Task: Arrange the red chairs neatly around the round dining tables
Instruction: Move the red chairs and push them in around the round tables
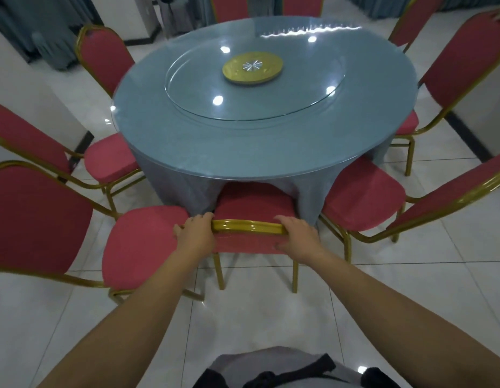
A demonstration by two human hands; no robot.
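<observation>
The left hand (195,233) and right hand (298,238) both curl over the glossy gilt top rail of the nearest red chair (251,201), whose padded seat noses under the counter (243,152). Shoved in hard, it could snag the draped grey-blue tablecloth (176,189) or knock the neighbouring chair (142,242), which seems to be touching it. Beyond, a clear glass turntable (271,107) carries a round gold disc (253,69).

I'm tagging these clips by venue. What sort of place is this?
Probably a restaurant or banquet hall: a cloth-draped round table, a glass lazy Susan on it, and matching red gold-framed chairs around it.
</observation>
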